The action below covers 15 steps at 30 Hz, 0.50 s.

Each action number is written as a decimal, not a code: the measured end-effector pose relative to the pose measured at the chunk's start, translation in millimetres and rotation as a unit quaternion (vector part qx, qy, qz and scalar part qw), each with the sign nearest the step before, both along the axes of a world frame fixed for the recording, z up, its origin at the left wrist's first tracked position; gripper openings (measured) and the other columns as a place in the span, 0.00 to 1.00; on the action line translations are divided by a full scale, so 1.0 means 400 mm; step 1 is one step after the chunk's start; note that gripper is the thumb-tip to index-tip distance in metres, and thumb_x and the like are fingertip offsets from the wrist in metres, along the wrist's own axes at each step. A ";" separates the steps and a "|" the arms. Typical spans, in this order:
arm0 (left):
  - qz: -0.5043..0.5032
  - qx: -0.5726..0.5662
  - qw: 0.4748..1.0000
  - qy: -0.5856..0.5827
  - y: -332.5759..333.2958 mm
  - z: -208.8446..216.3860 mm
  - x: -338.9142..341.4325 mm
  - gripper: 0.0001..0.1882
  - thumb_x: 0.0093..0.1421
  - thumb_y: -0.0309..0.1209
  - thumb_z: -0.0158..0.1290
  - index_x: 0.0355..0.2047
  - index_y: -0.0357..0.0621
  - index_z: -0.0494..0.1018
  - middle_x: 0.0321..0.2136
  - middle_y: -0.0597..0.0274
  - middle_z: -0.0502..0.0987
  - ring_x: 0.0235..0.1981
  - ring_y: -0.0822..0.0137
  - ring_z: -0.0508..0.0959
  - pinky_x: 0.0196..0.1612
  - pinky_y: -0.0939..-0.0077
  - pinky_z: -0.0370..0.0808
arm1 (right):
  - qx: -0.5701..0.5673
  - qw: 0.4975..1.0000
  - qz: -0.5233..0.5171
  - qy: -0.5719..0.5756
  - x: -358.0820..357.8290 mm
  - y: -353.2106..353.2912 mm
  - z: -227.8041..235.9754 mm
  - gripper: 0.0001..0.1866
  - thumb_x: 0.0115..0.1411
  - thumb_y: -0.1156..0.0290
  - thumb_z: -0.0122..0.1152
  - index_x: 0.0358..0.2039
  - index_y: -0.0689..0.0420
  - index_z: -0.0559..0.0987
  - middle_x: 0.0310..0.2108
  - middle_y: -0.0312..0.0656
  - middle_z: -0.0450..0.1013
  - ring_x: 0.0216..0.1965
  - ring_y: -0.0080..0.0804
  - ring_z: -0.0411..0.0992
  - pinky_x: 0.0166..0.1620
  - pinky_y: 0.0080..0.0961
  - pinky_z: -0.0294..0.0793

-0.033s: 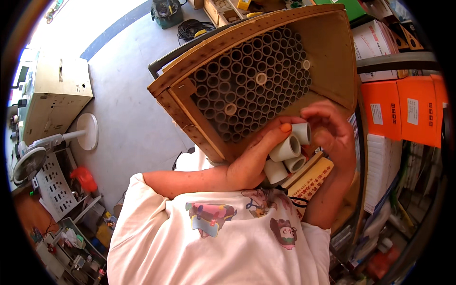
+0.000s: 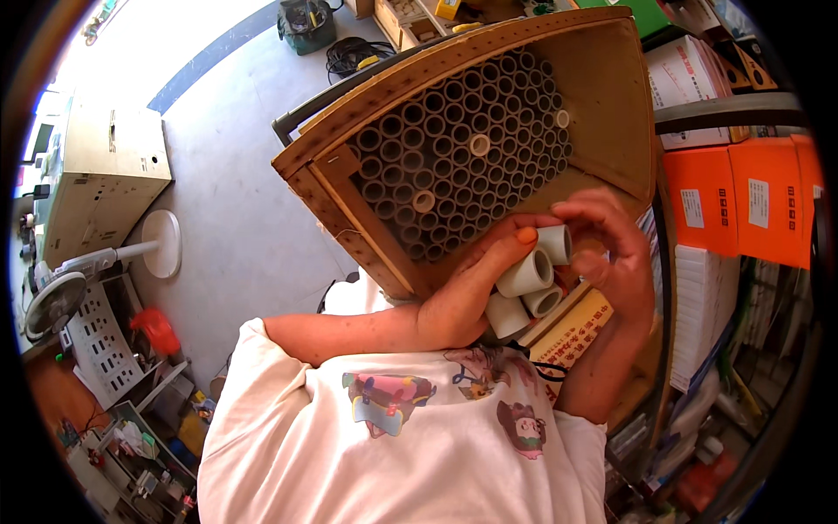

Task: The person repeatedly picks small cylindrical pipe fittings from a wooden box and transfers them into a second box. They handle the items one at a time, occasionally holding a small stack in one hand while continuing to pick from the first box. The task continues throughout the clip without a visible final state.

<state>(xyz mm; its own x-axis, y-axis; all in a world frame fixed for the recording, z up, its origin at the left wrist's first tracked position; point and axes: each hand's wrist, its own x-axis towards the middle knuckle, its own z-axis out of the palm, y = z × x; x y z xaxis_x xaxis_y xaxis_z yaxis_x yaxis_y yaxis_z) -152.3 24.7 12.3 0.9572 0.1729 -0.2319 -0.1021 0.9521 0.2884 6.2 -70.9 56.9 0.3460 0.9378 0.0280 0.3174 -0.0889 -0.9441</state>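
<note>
White plastic tubes [image 2: 526,278] sit bunched in my left hand [image 2: 471,293], fingers wrapped around them, just below the wooden crate [image 2: 602,96] packed with cardboard tubes [image 2: 463,157]. My right hand [image 2: 607,253] pinches the top tube's end.

Bright, sharp daylight from upper left, fisheye bending, black rim

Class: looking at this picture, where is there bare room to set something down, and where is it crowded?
Bare: grey floor between cabinet, fan base and wooden tube crate. Crowded: shelves of boxes to the right, clutter lower left, hands holding tubes.
</note>
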 end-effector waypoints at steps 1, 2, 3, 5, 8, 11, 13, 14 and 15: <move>-0.002 -0.009 1.000 0.009 0.001 0.004 0.000 0.19 0.66 0.41 0.42 0.52 0.45 0.63 0.39 0.64 0.72 0.39 0.72 0.74 0.39 0.76 0.73 | -0.007 0.999 0.003 -0.035 -0.008 -0.008 0.009 0.19 0.50 0.65 0.66 0.41 0.61 0.77 0.39 0.40 0.69 0.40 0.26 0.70 0.45 0.20 0.68; -0.014 -0.014 1.000 0.009 0.001 0.003 0.001 0.18 0.66 0.41 0.42 0.52 0.46 0.63 0.39 0.65 0.72 0.40 0.73 0.73 0.39 0.77 0.73 | -0.027 0.999 -0.017 -0.022 -0.019 -0.017 0.016 0.20 0.49 0.65 0.67 0.41 0.61 0.77 0.39 0.40 0.69 0.40 0.26 0.70 0.45 0.20 0.68; -0.025 -0.019 0.999 0.009 0.000 -0.001 0.001 0.18 0.66 0.41 0.43 0.52 0.46 0.63 0.39 0.66 0.72 0.40 0.74 0.73 0.40 0.77 0.72 | -0.045 0.998 -0.034 -0.009 -0.030 -0.024 0.021 0.20 0.47 0.66 0.68 0.40 0.61 0.77 0.40 0.40 0.69 0.41 0.27 0.70 0.45 0.21 0.68; -0.036 -0.003 0.999 0.009 0.004 -0.004 0.000 0.19 0.66 0.41 0.41 0.53 0.46 0.63 0.42 0.64 0.71 0.41 0.73 0.73 0.42 0.76 0.72 | -0.056 0.997 -0.047 -0.014 -0.040 -0.025 0.024 0.20 0.46 0.67 0.68 0.40 0.61 0.77 0.40 0.41 0.69 0.41 0.28 0.70 0.45 0.22 0.68; -0.028 0.043 0.999 0.004 0.003 -0.007 0.000 0.22 0.66 0.42 0.38 0.55 0.44 0.61 0.47 0.59 0.70 0.44 0.69 0.73 0.44 0.74 0.73 | -0.033 0.996 -0.041 -0.067 -0.032 -0.028 0.017 0.19 0.45 0.70 0.67 0.40 0.61 0.77 0.40 0.41 0.69 0.41 0.27 0.70 0.45 0.21 0.68; 0.003 0.042 0.999 0.002 -0.002 -0.001 0.004 0.22 0.66 0.43 0.39 0.55 0.43 0.61 0.45 0.58 0.70 0.43 0.69 0.73 0.44 0.75 0.72 | 0.002 0.995 -0.057 -0.076 -0.022 -0.031 0.008 0.18 0.46 0.74 0.65 0.40 0.62 0.77 0.42 0.41 0.69 0.41 0.25 0.70 0.45 0.19 0.68; 0.015 0.010 1.000 0.013 -0.003 0.008 0.004 0.22 0.66 0.42 0.39 0.54 0.42 0.61 0.43 0.58 0.71 0.42 0.69 0.74 0.43 0.76 0.72 | 0.036 0.995 -0.082 -0.041 -0.012 -0.036 0.003 0.17 0.47 0.75 0.63 0.40 0.63 0.76 0.42 0.40 0.69 0.41 0.24 0.70 0.45 0.18 0.68; 0.000 0.017 1.000 0.001 0.000 0.004 0.001 0.21 0.66 0.42 0.39 0.53 0.42 0.62 0.41 0.58 0.72 0.41 0.69 0.74 0.42 0.76 0.72 | 0.059 0.993 -0.100 -0.036 -0.003 -0.032 -0.002 0.17 0.48 0.75 0.63 0.40 0.64 0.76 0.42 0.40 0.69 0.40 0.24 0.70 0.45 0.18 0.68; -0.016 0.026 0.999 -0.010 0.003 -0.001 -0.003 0.21 0.66 0.42 0.39 0.52 0.41 0.63 0.40 0.58 0.72 0.40 0.68 0.74 0.42 0.76 0.72 | 0.084 0.989 -0.120 -0.030 0.008 -0.025 -0.010 0.17 0.49 0.75 0.63 0.41 0.64 0.75 0.42 0.39 0.69 0.40 0.23 0.70 0.45 0.18 0.68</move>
